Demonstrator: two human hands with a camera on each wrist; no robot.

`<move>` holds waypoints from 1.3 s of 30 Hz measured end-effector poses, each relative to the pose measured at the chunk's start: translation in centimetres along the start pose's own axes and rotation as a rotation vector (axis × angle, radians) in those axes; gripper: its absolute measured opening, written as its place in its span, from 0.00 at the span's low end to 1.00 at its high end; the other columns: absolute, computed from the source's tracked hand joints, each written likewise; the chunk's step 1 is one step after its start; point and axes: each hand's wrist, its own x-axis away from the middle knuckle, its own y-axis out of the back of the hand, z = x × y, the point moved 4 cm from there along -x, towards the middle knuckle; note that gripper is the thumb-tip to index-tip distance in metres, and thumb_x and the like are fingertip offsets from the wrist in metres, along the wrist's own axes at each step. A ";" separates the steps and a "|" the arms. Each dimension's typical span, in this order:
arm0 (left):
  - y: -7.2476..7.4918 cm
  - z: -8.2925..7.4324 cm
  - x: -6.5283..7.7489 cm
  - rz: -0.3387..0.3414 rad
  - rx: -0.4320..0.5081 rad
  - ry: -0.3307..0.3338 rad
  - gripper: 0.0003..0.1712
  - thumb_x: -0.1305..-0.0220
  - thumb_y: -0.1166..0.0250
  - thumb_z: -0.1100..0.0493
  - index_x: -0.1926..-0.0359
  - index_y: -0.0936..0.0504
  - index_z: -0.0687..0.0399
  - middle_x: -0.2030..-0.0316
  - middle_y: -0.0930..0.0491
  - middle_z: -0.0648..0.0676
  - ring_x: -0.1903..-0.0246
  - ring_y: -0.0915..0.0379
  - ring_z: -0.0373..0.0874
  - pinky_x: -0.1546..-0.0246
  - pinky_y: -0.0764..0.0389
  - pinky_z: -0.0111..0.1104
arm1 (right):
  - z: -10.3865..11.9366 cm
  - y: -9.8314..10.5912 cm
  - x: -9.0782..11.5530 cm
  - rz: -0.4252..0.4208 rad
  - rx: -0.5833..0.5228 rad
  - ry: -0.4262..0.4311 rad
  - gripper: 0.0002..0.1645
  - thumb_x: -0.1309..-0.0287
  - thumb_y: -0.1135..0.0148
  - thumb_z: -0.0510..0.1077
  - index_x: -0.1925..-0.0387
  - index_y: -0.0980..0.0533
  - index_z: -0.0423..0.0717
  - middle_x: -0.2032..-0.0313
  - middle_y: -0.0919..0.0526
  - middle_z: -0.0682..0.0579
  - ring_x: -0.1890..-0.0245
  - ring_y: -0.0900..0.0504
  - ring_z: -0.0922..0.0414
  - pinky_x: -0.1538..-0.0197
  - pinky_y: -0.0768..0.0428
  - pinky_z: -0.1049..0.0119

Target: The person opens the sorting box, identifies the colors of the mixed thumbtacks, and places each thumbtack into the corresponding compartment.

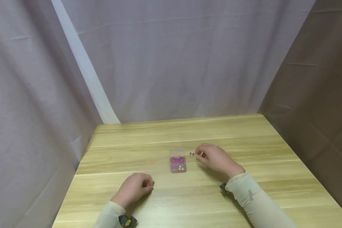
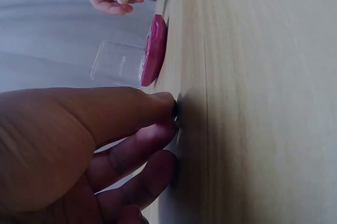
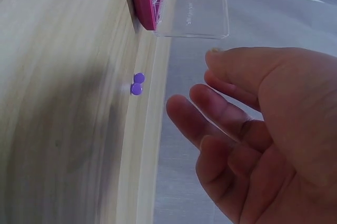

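Observation:
A small pink compartment box (image 1: 178, 164) stands on the table with its clear lid (image 3: 195, 13) raised. White and green pieces (image 1: 181, 167) lie in a compartment at its near right. Two small purple round pieces (image 3: 137, 84) sit on the wood right of the box. Just beyond them hovers my right hand (image 1: 216, 159), fingers loosely bent and a gap between thumb and fingertips, holding nothing. Near the table's front left, my left hand (image 1: 136, 187) pinches a tiny dark piece (image 2: 175, 109) between thumb and finger, low over the wood; a small ring (image 1: 154, 182) shows at the fingertips.
A faint orange piece (image 1: 152, 161) lies on the wooden table (image 1: 231, 129) left of the box. Grey curtains (image 1: 176, 63) hang behind the table and along both sides, with a white strip (image 1: 85, 63) at the back left.

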 end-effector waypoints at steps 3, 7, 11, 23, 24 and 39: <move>0.1 0.0 -0.1 -0.008 -0.007 -0.005 0.15 0.32 0.23 0.59 0.72 0.17 0.37 0.73 0.21 0.32 0.72 0.28 0.30 0.65 0.23 0.33 | 0.0 0.0 0.1 -0.007 -0.004 0.007 0.08 0.31 0.24 0.42 0.52 0.14 0.49 0.57 0.11 0.57 0.60 0.12 0.57 0.53 0.12 0.54; 0.2 0.0 -0.1 -0.018 -0.020 -0.013 0.16 0.31 0.23 0.59 0.73 0.18 0.37 0.73 0.21 0.32 0.73 0.29 0.30 0.65 0.23 0.33 | 0.0 0.0 0.3 -0.010 -0.009 0.007 0.08 0.31 0.25 0.41 0.52 0.14 0.49 0.57 0.11 0.56 0.60 0.12 0.56 0.53 0.12 0.53; 0.6 0.1 -0.2 -0.028 -0.020 -0.021 0.16 0.31 0.24 0.59 0.73 0.18 0.37 0.73 0.21 0.32 0.73 0.28 0.30 0.65 0.23 0.33 | 0.2 0.0 0.4 -0.009 -0.008 0.010 0.08 0.30 0.25 0.42 0.52 0.14 0.49 0.57 0.11 0.56 0.60 0.12 0.57 0.53 0.12 0.53; 1.6 -0.2 -1.5 -0.082 -0.046 -0.049 0.14 0.32 0.27 0.62 0.72 0.20 0.40 0.78 0.27 0.36 0.76 0.30 0.31 0.70 0.23 0.32 | 0.7 -0.3 0.3 0.011 -0.031 0.007 0.08 0.29 0.25 0.42 0.52 0.14 0.47 0.57 0.13 0.57 0.58 0.11 0.55 0.52 0.12 0.53; 1.6 -0.5 -1.7 -0.084 -0.049 -0.054 0.15 0.31 0.28 0.61 0.73 0.21 0.41 0.78 0.27 0.36 0.77 0.30 0.32 0.70 0.23 0.33 | 0.8 -0.3 0.4 0.012 -0.029 0.005 0.08 0.29 0.25 0.42 0.51 0.14 0.47 0.57 0.13 0.58 0.58 0.11 0.55 0.52 0.12 0.54; 0.3 -2.9 -6.9 -0.054 -0.054 -0.056 0.10 0.20 0.34 0.49 0.62 0.13 0.43 0.65 0.13 0.44 0.61 0.15 0.44 0.48 0.14 0.48 | 1.2 -0.8 0.7 0.004 -0.043 0.001 0.09 0.29 0.25 0.45 0.50 0.13 0.51 0.55 0.12 0.59 0.57 0.12 0.57 0.51 0.12 0.54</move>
